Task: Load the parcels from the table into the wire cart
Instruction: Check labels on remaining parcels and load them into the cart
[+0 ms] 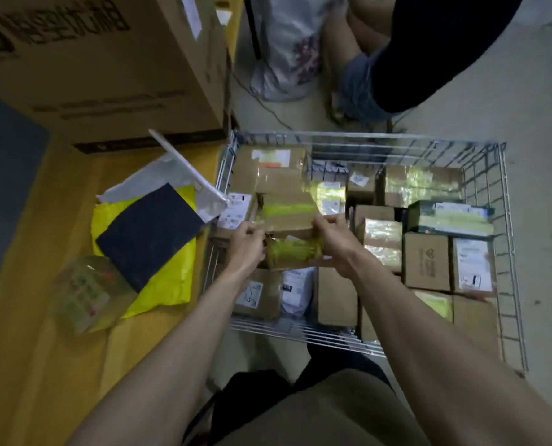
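I hold a brown cardboard parcel (289, 217) with yellow tape over the left part of the wire cart (500, 175). My left hand (247, 244) grips its left side and my right hand (332, 239) grips its right side. Under it lies another yellow-taped parcel (292, 252). The cart holds several cardboard boxes packed close together. On the wooden table (43, 349) at the left lie a dark blue flat parcel (149, 233) on a yellow mailer bag (171, 284), a white mailer (171, 172) and a small clear-wrapped box (84, 294).
A large cardboard box (101, 59) stands at the back of the table. Beyond the cart a person (397, 59) sits or crouches on the concrete floor beside a white plastic bag (287, 49). A cable runs across the floor there.
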